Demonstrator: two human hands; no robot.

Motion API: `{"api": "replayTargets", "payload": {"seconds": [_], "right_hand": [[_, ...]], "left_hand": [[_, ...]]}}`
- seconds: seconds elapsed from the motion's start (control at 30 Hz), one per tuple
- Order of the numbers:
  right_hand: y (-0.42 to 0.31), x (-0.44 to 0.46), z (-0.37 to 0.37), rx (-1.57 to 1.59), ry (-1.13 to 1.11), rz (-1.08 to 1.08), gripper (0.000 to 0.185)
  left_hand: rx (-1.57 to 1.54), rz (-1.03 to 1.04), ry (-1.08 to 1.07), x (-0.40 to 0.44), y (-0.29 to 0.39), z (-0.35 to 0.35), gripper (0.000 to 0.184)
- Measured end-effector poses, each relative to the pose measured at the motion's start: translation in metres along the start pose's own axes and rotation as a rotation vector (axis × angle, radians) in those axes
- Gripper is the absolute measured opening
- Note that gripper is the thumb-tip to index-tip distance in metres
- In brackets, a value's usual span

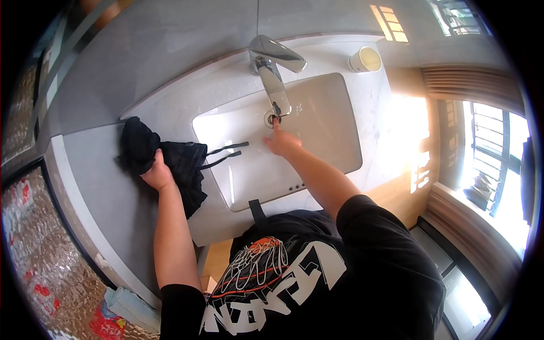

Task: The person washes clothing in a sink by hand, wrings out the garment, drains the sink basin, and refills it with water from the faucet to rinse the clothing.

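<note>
On the left, my left hand [158, 171] is closed round a bunched black cloth item [180, 161], held against the counter's left end. Two black straps hang from it over the white basin [323, 124]. My right hand [283, 141] is over the basin, its index finger stretched down to the drain [271, 119] just below the spout of the chrome faucet [275, 79]. The other fingers are partly spread, and nothing shows in that hand. The fingertip partly covers the drain.
A pale cup [365, 59] stands at the counter's back right. Behind the faucet is a grey wall [198, 39]. A bright window [493, 153] with brown curtains is at the right. My torso is close to the counter's front edge.
</note>
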State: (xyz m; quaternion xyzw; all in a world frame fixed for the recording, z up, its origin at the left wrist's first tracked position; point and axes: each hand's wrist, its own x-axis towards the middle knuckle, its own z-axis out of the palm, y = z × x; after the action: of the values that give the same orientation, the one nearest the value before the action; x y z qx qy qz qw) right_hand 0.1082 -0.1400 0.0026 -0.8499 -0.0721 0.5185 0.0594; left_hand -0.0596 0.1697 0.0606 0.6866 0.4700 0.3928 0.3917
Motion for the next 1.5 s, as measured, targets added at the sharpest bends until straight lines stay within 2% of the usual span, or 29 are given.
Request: {"api": "replayTargets", "payload": {"seconds": [0.3,0.6,0.8,0.9,1.0,1.1,1.23,1.37,1.5], "right_hand": [[-0.014,-0.005,0.009,-0.182,0.071,-0.052,0.088],[-0.013,-0.004,0.011,-0.067,0.066,0.004,0.099],[-0.014,-0.001,0.002,-0.008,0.043,0.013,0.093],[-0.014,0.0,0.015,-0.268,0.265,-0.084,0.088],[-0.021,0.005,0.042,-0.354,0.332,-0.181,0.088],[-0.042,-0.025,0.041,-0.384,0.182,-0.386,0.091],[-0.012,-0.004,0.061,-0.352,0.269,-0.483,0.092],[0.033,0.013,0.041,-0.388,0.462,-0.22,0.092],[0.044,0.027,0.02,-0.398,0.553,-0.117,0.091]], "left_hand": [[0.047,-0.059,-0.023,0.0,0.001,-0.002,0.04],[0.073,-0.027,-0.041,0.002,-0.003,-0.004,0.038],[0.048,0.048,-0.011,0.002,-0.005,-0.001,0.034],[0.05,0.042,-0.014,0.001,-0.001,-0.001,0.034],[0.041,0.032,-0.027,0.0,0.002,-0.001,0.033],[0.047,0.048,-0.02,0.002,-0.001,-0.001,0.033],[0.033,0.055,-0.031,0.003,-0.008,-0.002,0.032],[0.021,-0.021,-0.056,0.003,-0.013,-0.004,0.035],[0.033,-0.091,-0.022,0.001,-0.008,-0.003,0.036]]}}
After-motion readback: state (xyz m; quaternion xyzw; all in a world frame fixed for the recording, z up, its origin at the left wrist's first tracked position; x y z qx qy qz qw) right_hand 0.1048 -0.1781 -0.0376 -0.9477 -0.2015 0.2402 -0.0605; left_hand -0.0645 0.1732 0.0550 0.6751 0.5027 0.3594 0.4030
